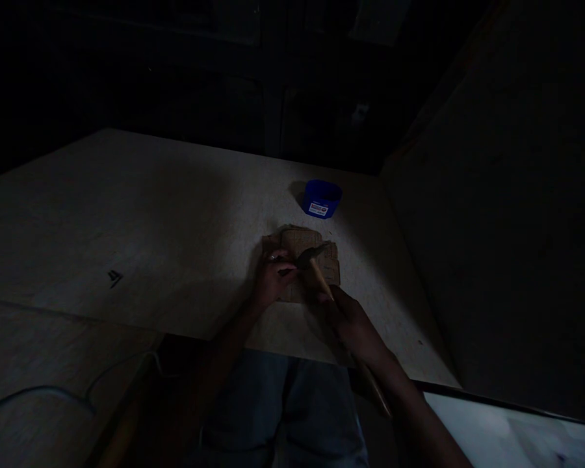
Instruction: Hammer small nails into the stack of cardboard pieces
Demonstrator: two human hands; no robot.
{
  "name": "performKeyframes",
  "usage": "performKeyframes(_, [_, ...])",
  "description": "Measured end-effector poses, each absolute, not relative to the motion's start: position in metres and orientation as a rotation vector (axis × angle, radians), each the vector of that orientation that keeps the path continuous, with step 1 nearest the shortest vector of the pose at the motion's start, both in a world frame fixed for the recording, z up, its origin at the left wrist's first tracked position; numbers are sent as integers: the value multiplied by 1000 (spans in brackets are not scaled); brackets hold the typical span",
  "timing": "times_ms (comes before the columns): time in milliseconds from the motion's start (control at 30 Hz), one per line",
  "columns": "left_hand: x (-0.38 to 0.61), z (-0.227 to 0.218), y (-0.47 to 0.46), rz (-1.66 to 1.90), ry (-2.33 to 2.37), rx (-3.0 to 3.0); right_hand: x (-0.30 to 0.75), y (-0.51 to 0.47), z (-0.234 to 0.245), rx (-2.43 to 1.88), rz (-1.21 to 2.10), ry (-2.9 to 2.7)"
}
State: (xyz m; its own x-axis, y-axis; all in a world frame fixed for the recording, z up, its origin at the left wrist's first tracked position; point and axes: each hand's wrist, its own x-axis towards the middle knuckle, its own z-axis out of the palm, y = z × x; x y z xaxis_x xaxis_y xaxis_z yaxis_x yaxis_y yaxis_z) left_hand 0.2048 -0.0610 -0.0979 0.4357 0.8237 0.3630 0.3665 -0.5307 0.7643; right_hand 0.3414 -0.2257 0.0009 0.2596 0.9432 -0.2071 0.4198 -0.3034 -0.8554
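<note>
The scene is very dark. A small brown wooden piece [322, 260] lies on a pale board [127, 214]. My left hand [272, 281] rests on its left part, fingers pinched together as if holding something too small to make out. My right hand [353, 324] is wrapped round the wooden handle of a hammer [314, 263], whose dark head sits over the wooden piece close to my left fingertips.
A small blue tub [322, 198] with a label stands just behind the wooden piece. A dark upright panel [507, 227] rises on the right. A thin cable [78, 390] lies at the lower left. A white sheet [507, 432] shows at the bottom right.
</note>
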Motion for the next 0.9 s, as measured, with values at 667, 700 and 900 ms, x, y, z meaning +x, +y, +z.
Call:
performKeyframes(667, [204, -104, -61, 1084, 961, 2036, 343, -221, -4, -1826, 964, -1312])
performKeyframes(700, [204, -103, -61, 1085, 951, 2035, 344, -221, -3, -1805, 960, -1292])
performKeyframes(900, [204, -104, -58, 1149, 865, 2055, 343, -225, 10, -1710, 914, -1111])
